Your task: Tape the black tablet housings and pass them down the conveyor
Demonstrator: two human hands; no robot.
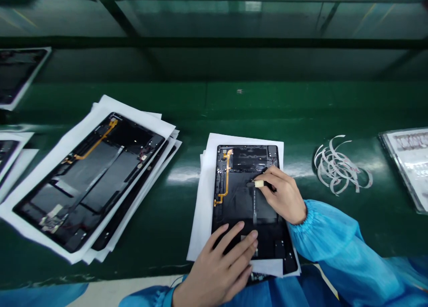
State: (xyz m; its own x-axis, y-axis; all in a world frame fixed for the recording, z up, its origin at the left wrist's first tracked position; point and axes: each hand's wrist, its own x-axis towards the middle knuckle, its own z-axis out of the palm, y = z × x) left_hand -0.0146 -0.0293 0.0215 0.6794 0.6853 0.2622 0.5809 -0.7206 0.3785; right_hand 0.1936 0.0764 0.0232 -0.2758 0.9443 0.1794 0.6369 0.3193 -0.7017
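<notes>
A black tablet housing (240, 200) with an orange flex cable (228, 173) along its left side lies on white sheets (202, 218) in front of me. My left hand (222, 262) rests with fingers spread over the lower left part of the housing. Between the thumb and fingertips of my right hand (284, 193) is a small dark piece with a cream-coloured band (259, 183), whose exact kind I cannot make out. It is over the middle of the housing, at the top end of a thin grey ribbon cable (254, 204).
At the left, similar tablet housings (96, 164) are stacked between white sheets, with more at the far left edge. Right of my work lie a tangle of curled white strips (339, 166) and a clear-edged tray or sleeve (413, 160). The green table (167, 271) ends close to me.
</notes>
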